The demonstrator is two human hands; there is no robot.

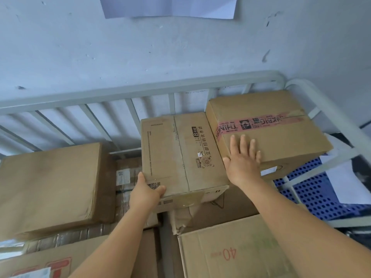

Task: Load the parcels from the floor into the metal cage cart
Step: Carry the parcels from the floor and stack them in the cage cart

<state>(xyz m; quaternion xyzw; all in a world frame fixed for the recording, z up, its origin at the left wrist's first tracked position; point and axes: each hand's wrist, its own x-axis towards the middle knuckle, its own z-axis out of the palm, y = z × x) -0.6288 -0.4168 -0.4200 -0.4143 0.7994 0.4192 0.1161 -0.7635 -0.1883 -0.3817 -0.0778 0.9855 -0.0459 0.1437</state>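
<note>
inside metal cage cart (140,91): parcels stacked high. left hand (145,194) grips middle box (180,155) corner; right hand (244,159) flat, open on taped box (269,125). floor unseen, remainder unknown.

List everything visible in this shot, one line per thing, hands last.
Cage cart rails: one set, pale grey, along the wall and right side.
Pink-taped box: one, brown, top right corner of the cart.
Printed box: one, brown, centre, beside the pink-taped box.
Plain box: one, brown, left.
"40" box: one, brown, bottom right.
Perforated panel: one, blue, right.
Paper sheet: one, white, on the wall.
Left hand: gripping the printed box's near left corner.
Right hand: flat on the pink-taped box.
</note>
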